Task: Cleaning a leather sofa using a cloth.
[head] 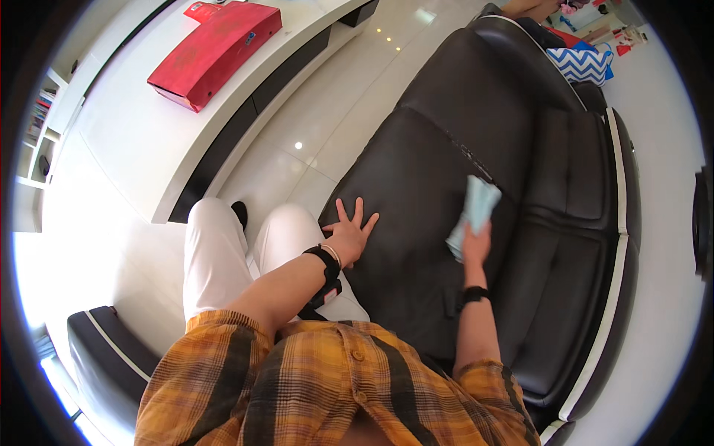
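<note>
Before me is a black leather sofa [413, 167], its surface cracked or worn along a seam in the seat. My right hand [477, 245] grips a folded light-blue cloth [481, 203] over the seat, near the backrest side and just below that worn seam; hand and cloth are slightly blurred. My left hand [350, 233] rests with spread fingers on the sofa's front edge, holding nothing. Black bands circle both wrists.
A long white cabinet [139, 139] with dark drawer fronts runs at the left, bearing a red box [217, 50]. Tiled floor [334, 106] lies between it and the sofa. A zigzag-patterned bag [580, 66] is by the far armrest. Part of a person [530, 8] shows at the top.
</note>
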### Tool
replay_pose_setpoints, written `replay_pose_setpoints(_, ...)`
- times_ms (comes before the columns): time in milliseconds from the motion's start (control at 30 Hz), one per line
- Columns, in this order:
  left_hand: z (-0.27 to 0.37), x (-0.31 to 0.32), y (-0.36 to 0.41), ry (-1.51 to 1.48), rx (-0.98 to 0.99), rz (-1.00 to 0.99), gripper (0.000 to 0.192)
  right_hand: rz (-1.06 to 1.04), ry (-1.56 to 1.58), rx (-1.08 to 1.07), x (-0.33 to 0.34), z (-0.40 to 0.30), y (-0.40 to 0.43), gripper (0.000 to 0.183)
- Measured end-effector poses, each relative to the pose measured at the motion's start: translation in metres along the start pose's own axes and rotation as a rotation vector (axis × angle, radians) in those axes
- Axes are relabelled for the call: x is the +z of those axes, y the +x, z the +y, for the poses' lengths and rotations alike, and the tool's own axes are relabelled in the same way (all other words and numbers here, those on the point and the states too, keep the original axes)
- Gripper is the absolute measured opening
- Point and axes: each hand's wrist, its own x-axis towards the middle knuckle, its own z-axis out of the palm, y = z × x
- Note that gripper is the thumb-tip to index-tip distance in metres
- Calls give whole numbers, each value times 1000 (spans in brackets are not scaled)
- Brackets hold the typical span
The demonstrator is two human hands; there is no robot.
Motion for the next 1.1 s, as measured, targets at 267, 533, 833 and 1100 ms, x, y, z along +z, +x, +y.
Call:
replay_pose_setpoints(267, 0, -3, 4, -29, 17, -57, 136, -16, -337, 297, -70, 123, -51, 63)
replay_pose_setpoints(533, 4, -4, 3, -21, 55, -18, 135, 24, -436, 422, -53, 84, -24, 74)
replay_pose_setpoints(833, 8, 6, 12, -125, 58, 34, 138, -504, -227, -408, 54, -117, -39, 62)
replay_pose_setpoints(1100, -4, 10, 15, -180, 38, 40, 139, -117, 10, -402, 18, -64, -46, 63)
